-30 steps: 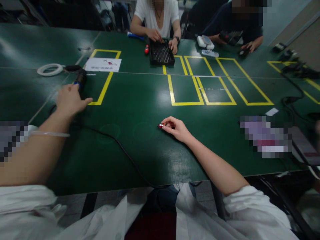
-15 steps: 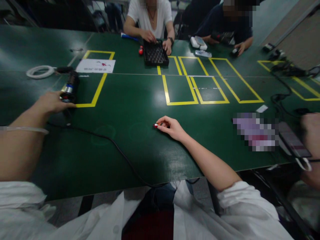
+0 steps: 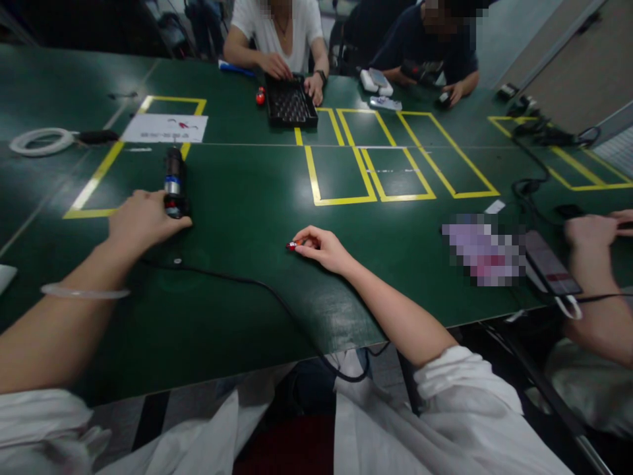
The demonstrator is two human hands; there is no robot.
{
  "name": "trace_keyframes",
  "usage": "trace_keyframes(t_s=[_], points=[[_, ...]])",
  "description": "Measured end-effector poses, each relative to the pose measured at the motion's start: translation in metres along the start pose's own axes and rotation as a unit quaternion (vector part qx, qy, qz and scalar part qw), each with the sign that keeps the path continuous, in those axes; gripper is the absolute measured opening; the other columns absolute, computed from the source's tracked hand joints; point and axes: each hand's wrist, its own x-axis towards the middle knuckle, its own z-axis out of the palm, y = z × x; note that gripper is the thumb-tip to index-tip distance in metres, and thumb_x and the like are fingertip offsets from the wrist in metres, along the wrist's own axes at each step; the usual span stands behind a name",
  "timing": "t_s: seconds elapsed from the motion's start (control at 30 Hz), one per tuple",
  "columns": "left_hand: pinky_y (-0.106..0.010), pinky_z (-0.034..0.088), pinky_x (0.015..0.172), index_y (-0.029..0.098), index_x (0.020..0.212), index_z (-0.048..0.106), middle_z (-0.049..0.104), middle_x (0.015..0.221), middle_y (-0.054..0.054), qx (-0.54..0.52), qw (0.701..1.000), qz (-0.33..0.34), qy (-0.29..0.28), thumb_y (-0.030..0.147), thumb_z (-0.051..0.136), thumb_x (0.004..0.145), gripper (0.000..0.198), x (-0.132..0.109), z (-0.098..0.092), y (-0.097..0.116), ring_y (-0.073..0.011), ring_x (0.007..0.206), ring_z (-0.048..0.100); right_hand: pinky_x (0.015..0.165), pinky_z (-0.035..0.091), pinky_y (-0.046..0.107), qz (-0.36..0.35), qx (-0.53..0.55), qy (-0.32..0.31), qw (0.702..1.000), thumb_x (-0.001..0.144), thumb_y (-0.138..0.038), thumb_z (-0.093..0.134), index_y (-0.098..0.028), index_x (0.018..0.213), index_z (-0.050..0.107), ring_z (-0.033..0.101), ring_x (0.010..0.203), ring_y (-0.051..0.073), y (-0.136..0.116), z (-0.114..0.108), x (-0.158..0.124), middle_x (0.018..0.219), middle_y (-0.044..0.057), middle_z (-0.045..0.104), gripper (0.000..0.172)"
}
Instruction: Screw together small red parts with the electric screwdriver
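My left hand (image 3: pixel 141 221) is closed round the lower end of a black cylindrical tool (image 3: pixel 173 173) with a silver and blue band. The tool points away from me over the green table (image 3: pixel 237 231), by the right side of a yellow tape outline. A black cable (image 3: pixel 247 280) runs from under my left wrist to the table's front edge. In the middle of the table, my right hand (image 3: pixel 324 249) pinches a small red piece (image 3: pixel 291 246) with dark and orange parts. Its exact kind is too small to make out.
A printed white sheet (image 3: pixel 165 128) and a white cable coil (image 3: pixel 42 141) lie at the far left. Across the table, a person's hands work at a black compartment tray (image 3: pixel 291 105). On the right are a phone (image 3: pixel 551 264) and another person's hand (image 3: pixel 591 234).
My left hand has moved the black tool rightward, out of the tape outline's left side. My right hand keeps its pinch on the red piece. The whole view has shifted somewhat.
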Motion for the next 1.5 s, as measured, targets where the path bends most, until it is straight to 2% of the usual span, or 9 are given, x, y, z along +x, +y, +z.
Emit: trace_keyframes(t_s=[0.1, 0.23, 0.4, 0.53, 0.73, 1.1, 1.23, 1.5], points=[[-0.051, 0.053, 0.081, 0.006, 0.136, 0.051, 0.054, 0.124, -0.025, 0.055, 0.998, 0.014, -0.004, 0.064, 0.057, 0.083, 0.078, -0.024, 0.0, 0.04, -0.0384, 0.105, 0.056, 0.061, 0.04, 0.023, -0.007, -0.001, 0.003, 1.0, 0.082, -0.033, 0.07, -0.016, 0.099, 0.063, 0.049, 0.062, 0.009, -0.001, 0.0, 0.0, 0.078, -0.002, 0.059, 0.025], [-0.05, 0.055, 0.075, 0.008, 0.136, 0.051, 0.056, 0.124, -0.026, 0.038, 0.996, 0.08, 0.021, 0.063, 0.056, 0.085, 0.075, -0.053, 0.002, 0.087, -0.0422, 0.106, 0.059, 0.063, 0.041, 0.024, -0.011, 0.005, 0.016, 1.0, 0.082, -0.033, 0.07, -0.017, 0.098, 0.063, 0.049, 0.063, 0.01, -0.004, 0.0, 0.0, 0.078, -0.002, 0.059, 0.024], [-0.045, 0.052, 0.076, 0.008, 0.137, 0.05, 0.059, 0.119, -0.025, 0.036, 0.988, 0.145, 0.045, 0.059, 0.059, 0.085, 0.074, -0.081, 0.008, 0.133, -0.04, 0.101, 0.061, 0.062, 0.041, 0.024, 0.002, 0.022, 0.024, 0.999, 0.08, -0.033, 0.07, -0.018, 0.098, 0.06, 0.049, 0.063, 0.01, -0.004, 0.002, 0.001, 0.076, -0.003, 0.057, 0.025], [-0.041, 0.049, 0.082, 0.009, 0.137, 0.049, 0.059, 0.117, -0.021, 0.045, 0.981, 0.18, 0.046, 0.053, 0.058, 0.089, 0.066, -0.097, 0.009, 0.157, -0.0361, 0.104, 0.059, 0.061, 0.042, 0.024, -0.016, 0.029, 0.039, 0.999, 0.079, -0.034, 0.069, -0.02, 0.097, 0.057, 0.049, 0.063, 0.01, -0.004, 0.003, 0.001, 0.082, -0.002, 0.058, 0.025], [-0.04, 0.047, 0.083, 0.009, 0.14, 0.047, 0.058, 0.12, -0.019, 0.035, 0.977, 0.202, 0.058, 0.05, 0.059, 0.089, 0.067, -0.105, 0.013, 0.165, -0.0338, 0.105, 0.058, 0.059, 0.041, 0.024, -0.05, -0.03, 0.04, 0.997, 0.082, -0.03, 0.066, -0.02, 0.088, 0.057, 0.048, 0.062, 0.01, -0.003, 0.003, 0.001, 0.077, -0.002, 0.055, 0.015], [-0.041, 0.047, 0.085, 0.007, 0.14, 0.048, 0.058, 0.12, -0.019, 0.014, 0.975, 0.213, 0.063, 0.048, 0.06, 0.088, 0.067, -0.105, 0.018, 0.163, -0.0335, 0.105, 0.058, 0.067, 0.042, 0.026, -0.111, -0.174, 0.044, 0.978, 0.089, -0.021, 0.061, -0.019, 0.089, 0.059, 0.049, 0.066, 0.012, 0.0, 0.013, 0.012, 0.083, 0.0, 0.054, 0.002], [-0.04, 0.048, 0.084, 0.007, 0.14, 0.047, 0.057, 0.121, -0.02, 0.007, 0.972, 0.225, 0.065, 0.047, 0.058, 0.089, 0.066, -0.106, 0.02, 0.162, -0.0331, 0.105, 0.058, 0.069, 0.042, 0.026, -0.109, -0.218, 0.034, 0.969, 0.09, -0.019, 0.061, -0.019, 0.088, 0.059, 0.05, 0.069, 0.013, -0.002, 0.015, 0.011, 0.084, 0.0, 0.053, 0.003], [-0.041, 0.05, 0.088, 0.01, 0.141, 0.047, 0.056, 0.125, -0.019, -0.008, 0.975, 0.216, 0.057, 0.044, 0.059, 0.088, 0.065, -0.109, 0.02, 0.164, -0.0333, 0.109, 0.057, 0.081, 0.047, 0.029, -0.122, -0.248, 0.044, 0.96, 0.092, -0.021, 0.062, -0.019, 0.095, 0.067, 0.058, 0.089, 0.017, -0.002, 0.015, 0.007, 0.099, 0.005, 0.058, 0.006]])
